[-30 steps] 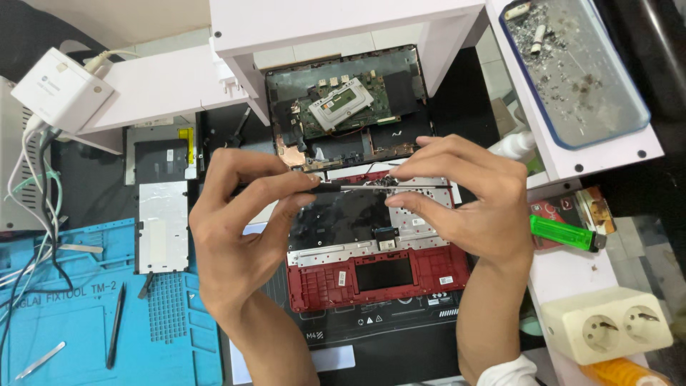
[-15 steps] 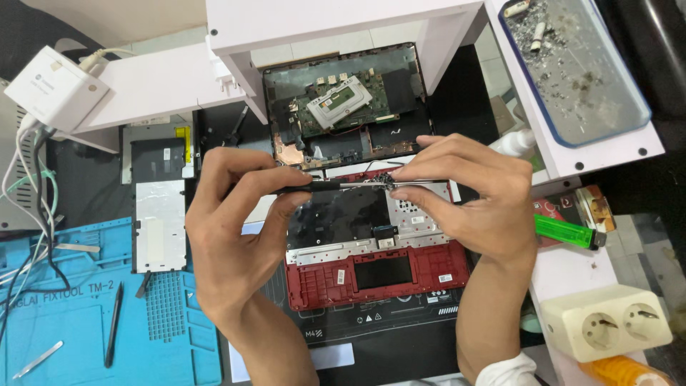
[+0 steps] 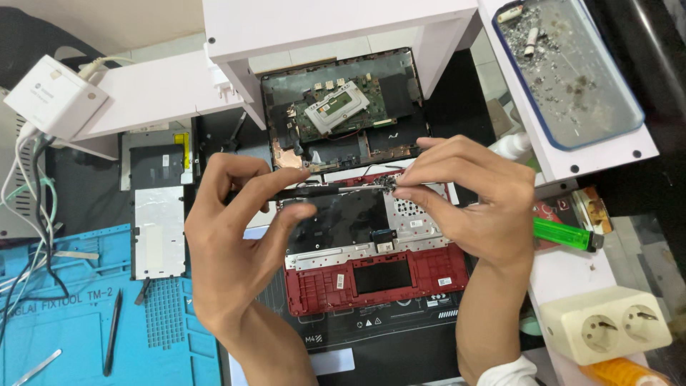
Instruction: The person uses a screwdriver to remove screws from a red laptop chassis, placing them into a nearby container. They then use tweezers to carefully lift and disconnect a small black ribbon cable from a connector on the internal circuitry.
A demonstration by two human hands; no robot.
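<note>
Little has shifted since half a second ago: both hands stay pinched on the same thin black strip [image 3: 325, 190], the view merely drifting slightly. The left hand [image 3: 239, 246] grips the strip's left part between thumb and fingers; the right hand [image 3: 471, 204] pinches its right end, where a small metal fitting and fine wires gather. The strip hangs level between the hands, just above the opened laptop's red palm-rest shell [image 3: 375, 275].

Risk, by this reading, lies in the thin wires near the right fingertips: a pull or twist of the strip could strain or tear them, and a slip could drop the piece onto the exposed parts below.

Beyond the hands sits a dark laptop base [image 3: 339, 107] with a green circuit board and a pale rectangular plate, all hard and matte. Below the hands, the red shell is ribbed plastic around a black rectangular pad, with a perforated silver plate under the right hand. Left of the left hand lie a foil-faced panel [image 3: 158, 239] and a blue rubbery repair mat [image 3: 57, 322] carrying a slim black tool. Right of the right hand rest a translucent green lighter [image 3: 564, 234], a cream double socket block [image 3: 604, 325] and a glassy tray [image 3: 572, 68] of ash on the tabletop.
</note>
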